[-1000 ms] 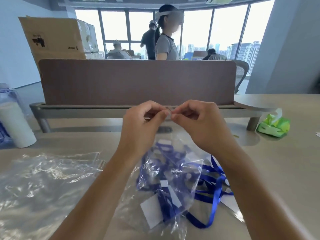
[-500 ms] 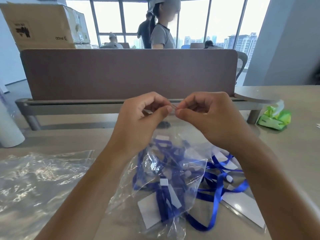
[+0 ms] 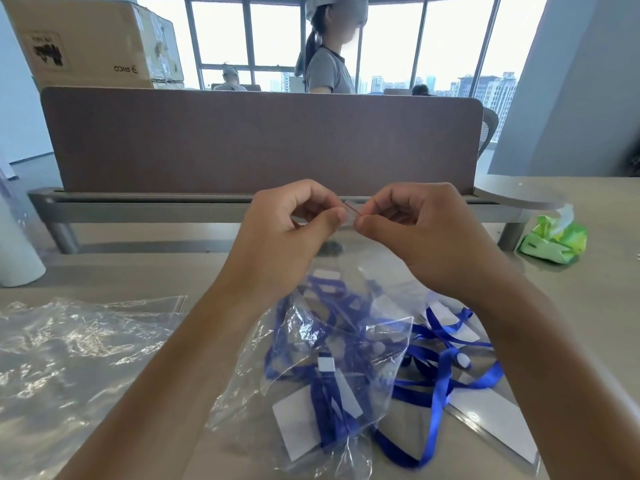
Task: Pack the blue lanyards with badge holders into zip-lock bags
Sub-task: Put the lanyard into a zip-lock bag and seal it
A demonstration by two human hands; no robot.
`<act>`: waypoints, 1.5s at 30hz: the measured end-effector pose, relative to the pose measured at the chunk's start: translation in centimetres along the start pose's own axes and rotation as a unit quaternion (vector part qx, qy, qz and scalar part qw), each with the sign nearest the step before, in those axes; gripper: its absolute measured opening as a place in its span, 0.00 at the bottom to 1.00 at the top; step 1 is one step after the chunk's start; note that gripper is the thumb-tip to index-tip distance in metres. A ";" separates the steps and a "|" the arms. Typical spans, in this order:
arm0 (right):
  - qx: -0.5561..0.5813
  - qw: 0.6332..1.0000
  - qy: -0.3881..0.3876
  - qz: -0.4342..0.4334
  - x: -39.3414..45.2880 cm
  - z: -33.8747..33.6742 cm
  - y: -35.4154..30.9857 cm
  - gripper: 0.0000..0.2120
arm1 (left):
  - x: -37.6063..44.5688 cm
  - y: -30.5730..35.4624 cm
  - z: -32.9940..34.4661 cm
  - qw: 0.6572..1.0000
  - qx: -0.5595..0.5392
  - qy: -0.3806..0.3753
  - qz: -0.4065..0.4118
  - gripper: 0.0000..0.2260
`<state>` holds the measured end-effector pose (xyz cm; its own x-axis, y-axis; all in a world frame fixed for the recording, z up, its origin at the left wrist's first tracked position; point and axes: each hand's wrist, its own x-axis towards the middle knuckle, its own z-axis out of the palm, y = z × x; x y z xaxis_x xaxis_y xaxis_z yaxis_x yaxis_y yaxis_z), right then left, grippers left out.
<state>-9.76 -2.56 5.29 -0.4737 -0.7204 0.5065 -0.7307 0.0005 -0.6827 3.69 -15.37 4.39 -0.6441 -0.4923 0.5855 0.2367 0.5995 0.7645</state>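
Note:
A clear zip-lock bag (image 3: 349,344) hangs over the table, stuffed with blue lanyards and white badge cards. My left hand (image 3: 287,230) and my right hand (image 3: 415,233) both pinch its top strip, thumbs and forefingers close together at the middle. Under and to the right of the bag lie loose blue lanyards (image 3: 446,375) and a clear badge holder (image 3: 495,420) with a white card, flat on the table.
A pile of clear bags (image 3: 76,344) lies at the left. A white roll (image 3: 17,244) stands at the far left, a green tissue pack (image 3: 554,237) at the right. A brown desk divider (image 3: 263,140) runs behind; a person stands beyond it.
My hands stay pinched on the bag's top strip, fingertips now slightly apart. The view has tilted down a little, so the bag hangs lower in frame.

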 end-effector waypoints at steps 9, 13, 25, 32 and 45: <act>-0.007 1.000 0.009 -0.001 -0.1 0.8 0.1 0.03 | 0.0 0.1 -0.2 1.000 0.001 -0.015 0.004 0.03; 0.000 1.000 0.021 -0.018 -0.2 0.6 0.1 0.03 | 0.0 0.0 -0.1 1.000 -0.016 -0.003 0.005 0.03; 0.005 0.999 0.037 -0.017 -0.3 0.8 -0.1 0.03 | 0.1 -0.5 0.0 1.000 0.012 0.012 0.003 0.02; 0.011 0.998 0.051 0.020 -0.2 1.4 0.1 0.04 | -0.1 -0.4 0.2 0.999 0.048 -0.014 0.017 0.02; 0.016 0.999 0.032 0.037 -0.1 0.2 0.1 0.03 | 0.5 -0.9 -1.5 0.999 -0.023 0.029 -0.035 0.03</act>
<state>-9.72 -2.62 5.09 -0.5565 -0.6738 0.4862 -0.6768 0.0282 -0.7356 4.25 -17.08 4.41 -0.6174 -0.5691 0.5431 0.2263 0.5327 0.8155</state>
